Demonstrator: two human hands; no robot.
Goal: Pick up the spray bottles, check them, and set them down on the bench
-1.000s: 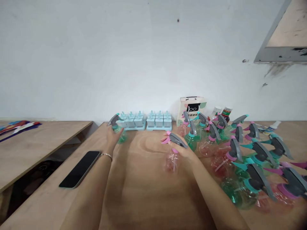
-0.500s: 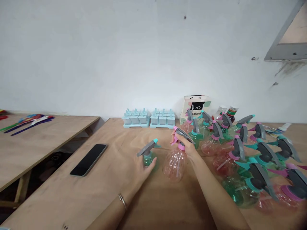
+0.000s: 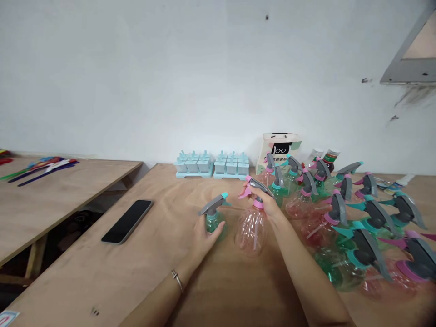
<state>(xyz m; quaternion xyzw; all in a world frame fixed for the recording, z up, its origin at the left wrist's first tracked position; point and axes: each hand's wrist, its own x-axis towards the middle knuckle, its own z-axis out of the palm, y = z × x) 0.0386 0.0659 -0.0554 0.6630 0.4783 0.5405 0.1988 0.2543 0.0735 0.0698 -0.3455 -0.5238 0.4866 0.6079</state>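
Observation:
My left hand [image 3: 205, 235] is wrapped round the body of a green spray bottle [image 3: 214, 220], its grey trigger head tipped with turquoise. The hand covers the bottle's left side. My right hand [image 3: 263, 202] grips a clear pink spray bottle [image 3: 250, 231] at its neck and grey-and-pink trigger head, fingers by the pink trigger. Both bottles are upright and apart from each other. To the right of my right forearm crowd several more spray bottles, among them a pink one [image 3: 322, 229] and a green one [image 3: 345, 268].
A black phone [image 3: 127, 221] lies on the wooden table [image 3: 163, 204] at left. Two light-blue ice-pop moulds [image 3: 194, 168] stand by the wall, beside a printed paper bag [image 3: 279, 152]. Jars with white lids [image 3: 331, 158] are behind the bottles. Coloured strips [image 3: 47, 170] lie on another table.
The camera view has shifted slightly. Both hands keep hold of their spray bottles, which show a little further right; the right hand's fingers have moved a little at the trigger.

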